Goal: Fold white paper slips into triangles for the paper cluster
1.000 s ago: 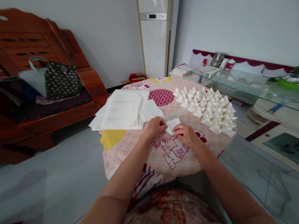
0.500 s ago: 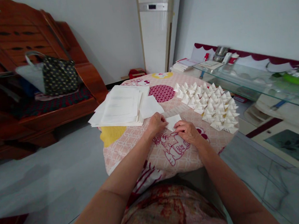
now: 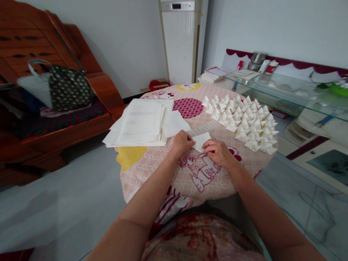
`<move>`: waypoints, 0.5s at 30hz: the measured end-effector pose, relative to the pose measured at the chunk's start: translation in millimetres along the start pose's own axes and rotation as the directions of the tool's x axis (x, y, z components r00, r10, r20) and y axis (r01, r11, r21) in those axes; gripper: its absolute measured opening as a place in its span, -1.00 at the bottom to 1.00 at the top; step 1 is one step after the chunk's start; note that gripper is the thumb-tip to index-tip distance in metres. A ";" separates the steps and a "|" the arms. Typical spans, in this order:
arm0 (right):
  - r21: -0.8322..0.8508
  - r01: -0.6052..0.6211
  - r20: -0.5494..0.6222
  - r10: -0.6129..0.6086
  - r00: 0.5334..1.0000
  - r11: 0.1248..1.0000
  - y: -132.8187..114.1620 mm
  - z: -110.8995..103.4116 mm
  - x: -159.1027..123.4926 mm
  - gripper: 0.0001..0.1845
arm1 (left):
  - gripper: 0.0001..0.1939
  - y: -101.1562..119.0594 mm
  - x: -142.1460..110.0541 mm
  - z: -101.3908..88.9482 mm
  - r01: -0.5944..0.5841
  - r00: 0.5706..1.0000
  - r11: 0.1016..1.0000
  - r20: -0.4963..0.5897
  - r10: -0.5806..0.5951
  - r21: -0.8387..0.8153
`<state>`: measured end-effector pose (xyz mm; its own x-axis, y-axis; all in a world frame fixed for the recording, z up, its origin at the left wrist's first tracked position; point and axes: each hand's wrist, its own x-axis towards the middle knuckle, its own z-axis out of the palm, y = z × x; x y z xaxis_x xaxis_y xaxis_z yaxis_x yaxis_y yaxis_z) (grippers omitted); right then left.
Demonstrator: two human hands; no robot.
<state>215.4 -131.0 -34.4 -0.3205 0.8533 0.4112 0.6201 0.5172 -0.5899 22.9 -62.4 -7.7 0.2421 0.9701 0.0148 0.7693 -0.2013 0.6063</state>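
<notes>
A small white piece of paper (image 3: 201, 139) lies on the pink patterned tablecloth (image 3: 152, 164) just in front of me. My left hand (image 3: 182, 143) pinches its left edge with curled fingers. My right hand (image 3: 218, 152) presses on its lower right edge, fingers bent together. To the left of my hands rests a stack of white paper sheets (image 3: 142, 125). On the right side of the cloth, several small folded white paper pieces (image 3: 243, 121) stand in rows.
A wooden bench (image 3: 39, 101) with a dotted handbag (image 3: 68, 88) stands at the left. A tall white appliance (image 3: 180, 33) is against the far wall. A glass shelf (image 3: 294, 95) with books and cups runs along the right. Grey floor lies around the table.
Both hands stay on the small paper with only slight finger movement. The view has shifted a little since the earliest frame.
</notes>
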 end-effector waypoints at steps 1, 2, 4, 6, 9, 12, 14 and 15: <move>0.002 0.000 0.001 0.000 1.000 1.000 0.1 0.0 0.1 -0.62 | -0.96 0.2 0.0 0.0 -0.001 1.000 1.000 -0.005 0.001 -0.001; 0.004 -0.002 0.003 0.002 1.000 1.000 0.1 -0.1 0.1 -0.61 | -0.96 0.3 0.1 0.1 -0.002 1.000 1.000 -0.008 0.002 -0.001; 0.010 -0.005 0.003 0.005 1.000 1.000 0.1 -0.2 0.2 -0.60 | -0.96 0.7 0.3 0.5 -0.003 1.000 1.000 -0.009 0.003 0.006; 0.016 -0.005 0.000 0.005 1.000 1.000 0.1 -0.2 0.1 -0.61 | -0.95 1.0 0.5 1.0 -0.002 1.000 1.000 -0.006 0.002 0.018; 0.025 -0.004 -0.004 0.004 1.000 1.000 0.4 0.1 -0.1 -0.62 | -0.95 1.3 0.6 1.8 0.005 1.000 1.000 -0.007 -0.005 0.027; 0.024 -0.004 -0.009 0.005 1.000 1.000 1.0 0.5 0.0 -0.63 | -0.96 1.5 0.1 2.3 0.007 1.000 1.000 -0.003 -0.007 0.020; 0.026 0.003 -0.013 -0.002 1.000 1.000 1.2 0.9 0.3 -0.64 | -0.96 1.5 -0.1 2.6 0.000 1.000 1.000 -0.008 0.000 0.014; 0.029 0.010 -0.019 -0.010 1.000 1.000 1.2 1.1 0.7 -0.64 | -0.96 1.5 -0.2 2.8 -0.004 1.000 1.000 -0.012 0.004 0.013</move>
<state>215.1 -129.8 -35.5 -0.3129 0.8469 0.4299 0.5958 0.5275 -0.6056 25.7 -63.3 -9.0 0.2384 0.9708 0.0268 0.7757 -0.2069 0.5962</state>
